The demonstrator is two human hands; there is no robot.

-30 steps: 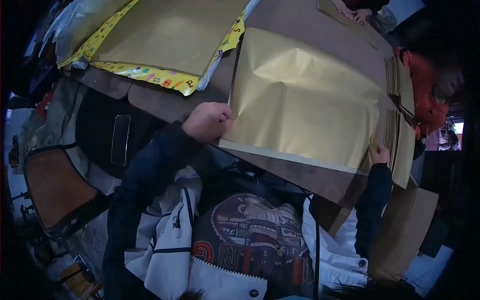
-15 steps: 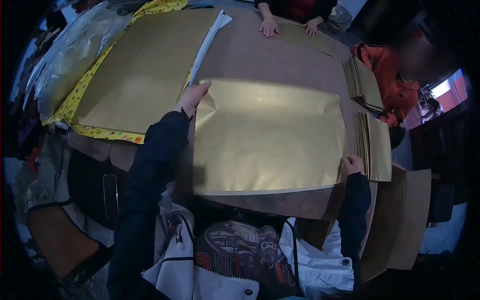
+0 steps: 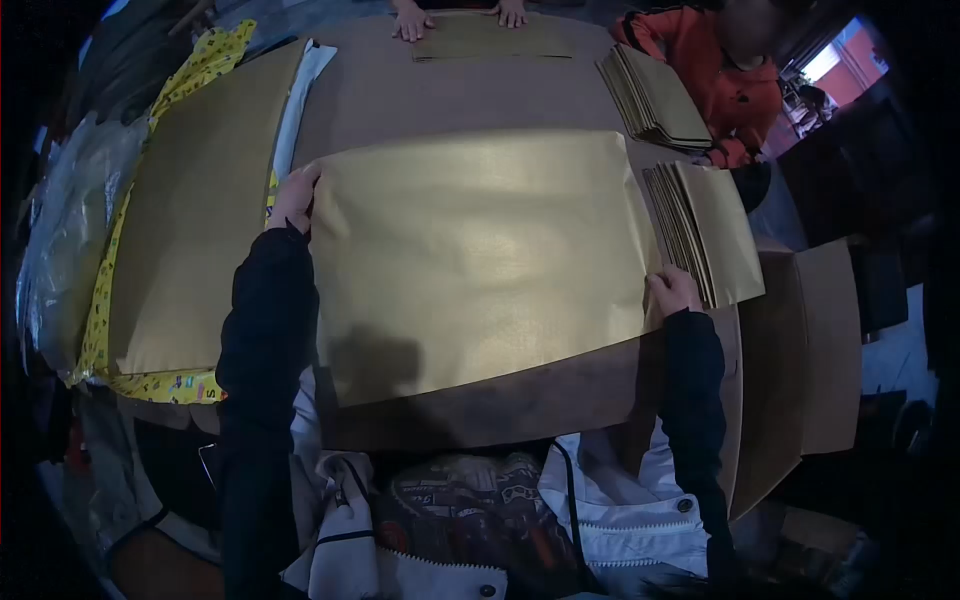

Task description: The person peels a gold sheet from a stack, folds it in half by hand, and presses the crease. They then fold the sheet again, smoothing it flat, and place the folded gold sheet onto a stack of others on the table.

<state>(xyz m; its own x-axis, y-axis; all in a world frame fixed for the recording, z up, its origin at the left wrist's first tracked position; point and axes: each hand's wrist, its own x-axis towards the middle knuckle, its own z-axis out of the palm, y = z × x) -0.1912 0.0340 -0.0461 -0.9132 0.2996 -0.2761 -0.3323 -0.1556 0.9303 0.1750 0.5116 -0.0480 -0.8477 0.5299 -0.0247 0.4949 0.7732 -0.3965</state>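
Observation:
A large gold-brown paper sheet (image 3: 480,250) spreads out in front of me over the brown table (image 3: 470,415). My left hand (image 3: 297,197) grips its upper left edge between thumb and fingers. At the sheet's lower right edge my right hand (image 3: 673,290) pinches the paper. The sheet's bottom edge slants upward to the right. Just right of the sheet stands a folded stack of the same paper (image 3: 705,230), close to my right hand. To the left of my left hand lies a pile of flat brown sheets (image 3: 200,210) on yellow patterned wrapping.
A second folded stack (image 3: 655,95) lies at the back right, beside a person in an orange jacket (image 3: 715,75). Across the table another person's hands (image 3: 412,22) rest by a folded sheet (image 3: 490,38). An open cardboard box (image 3: 800,350) stands at the right. Clear plastic (image 3: 75,220) hangs far left.
The view has shifted, so the table's contents sit further left. The held sheet has turned slightly, its lower left corner now nearer me. Both my hands still hold it.

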